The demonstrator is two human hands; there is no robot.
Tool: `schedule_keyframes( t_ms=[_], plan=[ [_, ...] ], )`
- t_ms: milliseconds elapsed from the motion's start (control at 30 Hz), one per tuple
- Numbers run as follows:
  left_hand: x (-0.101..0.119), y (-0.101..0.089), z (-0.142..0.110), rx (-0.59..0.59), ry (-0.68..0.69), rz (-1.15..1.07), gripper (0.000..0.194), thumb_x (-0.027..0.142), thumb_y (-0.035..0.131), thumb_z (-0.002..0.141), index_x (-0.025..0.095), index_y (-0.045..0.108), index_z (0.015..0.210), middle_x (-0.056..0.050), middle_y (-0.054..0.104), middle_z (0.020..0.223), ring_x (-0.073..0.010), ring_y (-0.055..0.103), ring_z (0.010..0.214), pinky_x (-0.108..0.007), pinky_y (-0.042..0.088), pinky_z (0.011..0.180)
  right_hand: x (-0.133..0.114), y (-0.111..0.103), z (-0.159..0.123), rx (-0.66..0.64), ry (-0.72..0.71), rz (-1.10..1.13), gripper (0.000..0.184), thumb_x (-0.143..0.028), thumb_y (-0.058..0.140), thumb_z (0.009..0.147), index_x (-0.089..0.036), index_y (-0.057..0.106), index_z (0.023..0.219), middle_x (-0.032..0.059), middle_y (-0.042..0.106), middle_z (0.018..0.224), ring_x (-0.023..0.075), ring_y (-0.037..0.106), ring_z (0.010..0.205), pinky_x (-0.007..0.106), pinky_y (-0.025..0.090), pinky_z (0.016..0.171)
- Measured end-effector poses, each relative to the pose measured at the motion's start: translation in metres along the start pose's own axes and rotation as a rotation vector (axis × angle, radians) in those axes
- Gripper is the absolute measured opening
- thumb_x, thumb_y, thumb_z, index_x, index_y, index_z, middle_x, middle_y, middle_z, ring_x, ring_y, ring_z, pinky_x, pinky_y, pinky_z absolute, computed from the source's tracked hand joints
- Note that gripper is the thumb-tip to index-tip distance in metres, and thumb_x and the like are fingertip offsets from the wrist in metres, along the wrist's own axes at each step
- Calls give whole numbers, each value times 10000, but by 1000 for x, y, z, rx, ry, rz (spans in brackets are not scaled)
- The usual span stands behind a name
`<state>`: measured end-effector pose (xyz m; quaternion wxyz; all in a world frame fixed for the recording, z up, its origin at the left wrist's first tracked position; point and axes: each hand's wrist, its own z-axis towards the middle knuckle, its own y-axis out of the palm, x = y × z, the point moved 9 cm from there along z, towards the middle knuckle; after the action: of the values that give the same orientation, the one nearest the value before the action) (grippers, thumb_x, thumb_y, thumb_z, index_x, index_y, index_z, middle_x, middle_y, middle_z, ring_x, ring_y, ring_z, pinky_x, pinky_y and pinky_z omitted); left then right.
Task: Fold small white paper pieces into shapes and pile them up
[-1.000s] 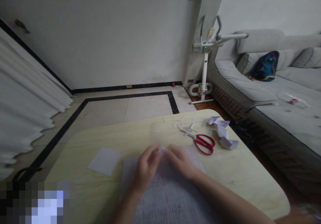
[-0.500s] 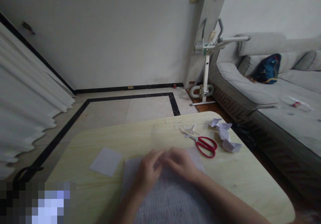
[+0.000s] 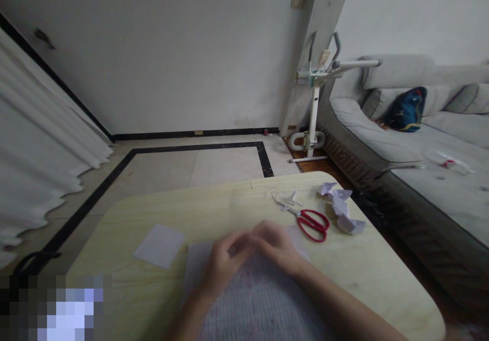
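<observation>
The fingers (image 3: 244, 240) of the left hand (image 3: 226, 259) and right hand (image 3: 275, 244) meet, curled, over the lined sheet (image 3: 260, 300); whether they grasp anything is hidden; beyond lie red-handled scissors (image 3: 314, 225); folded papers (image 3: 340, 208) rest on the table's right, a blank square (image 3: 159, 246) on its left.

On the counter (image 3: 206, 211), the slip (image 3: 159, 245) lies left of the sheet (image 3: 263, 305), the scissors (image 3: 313, 224) by its far right corner, scraps (image 3: 293, 196) near their tips (image 3: 286, 207), papers (image 3: 340, 206) farther right. The sofa (image 3: 451, 178) stands right.
</observation>
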<state>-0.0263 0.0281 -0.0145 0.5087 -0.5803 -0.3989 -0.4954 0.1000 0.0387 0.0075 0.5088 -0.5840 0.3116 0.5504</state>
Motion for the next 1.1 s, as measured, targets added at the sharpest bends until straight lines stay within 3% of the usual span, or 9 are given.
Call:
schedule_keyframes(
  t_ms=[367, 567, 700, 933, 1100],
  plan=[
    [9, -2, 0, 45, 31, 25, 277, 369, 608, 823, 171, 685, 1001, -76, 723, 973, -202, 671, 899, -287, 530, 807, -9, 2, -5, 39, -127, -169, 174, -298, 461, 904, -168, 569, 864, 13, 569, 700, 133, 507, 639, 240, 409, 587],
    [4, -8, 0, 130, 46, 53, 287, 362, 580, 838, 167, 678, 1025, -85, 720, 994, -203, 675, 908, -293, 537, 809, -8, -1, -6, 121, -121, -157, 136, -252, 458, 886, -175, 536, 968, 16, 575, 732, 134, 515, 637, 246, 418, 586],
    [9, -10, -1, 150, 95, 162, 283, 340, 575, 837, 168, 679, 1035, -85, 729, 949, -204, 685, 862, -301, 549, 782, -9, 4, -10, 118, -120, -120, 211, -255, 505, 865, -191, 503, 1066, 11, 575, 754, 134, 519, 647, 243, 426, 579],
    [11, -10, -5, 164, 123, 170, 281, 333, 549, 852, 164, 669, 1041, -96, 726, 971, -208, 692, 859, -294, 565, 746, -2, 6, -7, 141, -55, 85, 263, -327, 487, 895, -199, 446, 1121, -16, 507, 721, 115, 482, 605, 224, 403, 535],
    [9, -8, -7, 179, 163, 267, 289, 323, 540, 860, 172, 641, 1084, -89, 724, 978, -190, 692, 841, -285, 563, 747, -5, 2, -7, 154, -103, -35, 219, -269, 465, 892, -201, 455, 1101, -22, 509, 691, 111, 470, 570, 224, 390, 523]
  ],
)
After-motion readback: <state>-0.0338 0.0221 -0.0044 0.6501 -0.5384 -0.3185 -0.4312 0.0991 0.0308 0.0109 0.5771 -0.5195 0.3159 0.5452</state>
